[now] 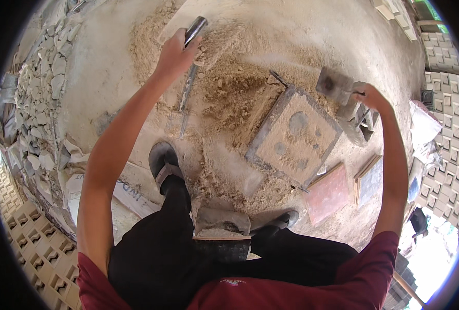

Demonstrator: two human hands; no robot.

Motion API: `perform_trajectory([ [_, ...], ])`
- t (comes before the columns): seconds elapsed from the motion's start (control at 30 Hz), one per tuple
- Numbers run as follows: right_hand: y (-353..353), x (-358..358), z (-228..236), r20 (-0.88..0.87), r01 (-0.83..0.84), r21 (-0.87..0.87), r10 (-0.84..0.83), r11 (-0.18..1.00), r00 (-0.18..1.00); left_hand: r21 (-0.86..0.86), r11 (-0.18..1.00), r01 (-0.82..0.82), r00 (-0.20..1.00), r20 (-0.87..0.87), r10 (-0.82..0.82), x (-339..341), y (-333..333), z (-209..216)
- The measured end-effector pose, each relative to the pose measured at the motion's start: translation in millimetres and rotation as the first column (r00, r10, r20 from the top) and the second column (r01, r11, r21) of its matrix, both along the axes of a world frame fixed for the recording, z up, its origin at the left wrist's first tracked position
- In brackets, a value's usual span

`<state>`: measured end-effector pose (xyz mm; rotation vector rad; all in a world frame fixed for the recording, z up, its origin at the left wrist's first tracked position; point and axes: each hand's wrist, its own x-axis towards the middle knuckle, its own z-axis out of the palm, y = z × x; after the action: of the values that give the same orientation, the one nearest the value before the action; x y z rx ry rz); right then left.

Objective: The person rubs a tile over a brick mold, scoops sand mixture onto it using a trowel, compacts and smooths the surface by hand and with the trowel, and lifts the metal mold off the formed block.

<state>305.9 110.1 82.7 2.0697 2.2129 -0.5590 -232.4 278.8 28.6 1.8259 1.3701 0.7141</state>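
Observation:
My left hand [176, 56] is closed around a short, shiny dark metal cylinder [195, 30], above a heap of loose sandy earth [229, 82]. On the right, my right hand [371, 98] grips a flat, roughly square metal trowel [334, 84] with a dark round mark on its face. The trowel is close to the upper right corner of a square grey frame [267, 124] filled with packed sand [291, 142]. Several darker round patches show in the sand surface. A long narrow metal bar [189, 89] lies on the ground below my left hand.
A dusty grey container [352, 120] stands beneath my right hand. A reddish board [330, 192] and a greyish one [370, 181] lie right of the frame. Broken pale pieces [38, 98] are piled at left. Patterned blocks [46, 240] are stacked lower left. My feet flank a block [222, 221].

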Motion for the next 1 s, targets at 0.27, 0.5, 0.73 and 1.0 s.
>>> perform_trajectory([
  [0.27,46,-66,-61,-0.070,0.084,-0.348,-0.115,0.934,0.991,-0.056,0.995,-0.085,0.993,0.073,0.088,2,12,-11],
  [0.5,149,-215,-71,-0.154,-0.255,-0.230,0.224,0.939,0.962,0.006,0.941,-0.340,0.922,0.199,0.332,-22,22,-14],
  [0.73,198,-219,-23,-0.095,-0.196,0.065,0.201,0.978,0.975,0.100,0.868,-0.487,0.873,0.053,0.484,-103,37,1],
  [1.0,295,-323,-112,-0.207,0.133,0.182,-0.094,0.974,0.974,0.235,0.739,-0.632,0.705,-0.223,0.673,-148,84,-55],
])
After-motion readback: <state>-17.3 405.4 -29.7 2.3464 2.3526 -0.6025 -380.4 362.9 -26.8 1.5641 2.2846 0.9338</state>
